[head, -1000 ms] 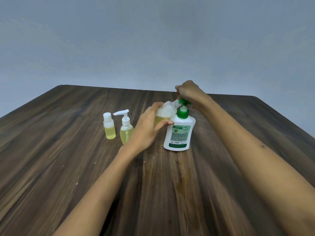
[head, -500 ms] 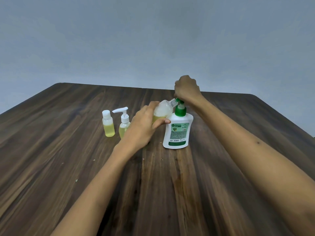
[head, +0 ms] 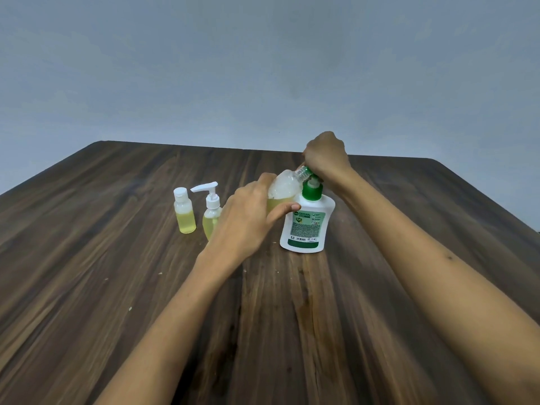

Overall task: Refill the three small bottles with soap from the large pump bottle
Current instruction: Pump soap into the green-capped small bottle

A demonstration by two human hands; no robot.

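Observation:
The large white pump bottle with a green collar and label stands upright near the table's middle. My right hand is curled over its green pump head, which it mostly hides. My left hand grips a clear uncapped small bottle, tilted so its threaded neck sits under the pump spout; yellow soap and foam fill its lower part. To the left stand a small flip-cap bottle and a small white-pump bottle, both upright and holding yellow soap.
The dark wooden table stretches in front of a plain grey wall. A few pale specks lie on the wood near my left forearm. The table's right edge falls away at the far right.
My right hand has risen a little on the pump head after being lower a second ago. The tilted bottle stays at the spout in my left hand.

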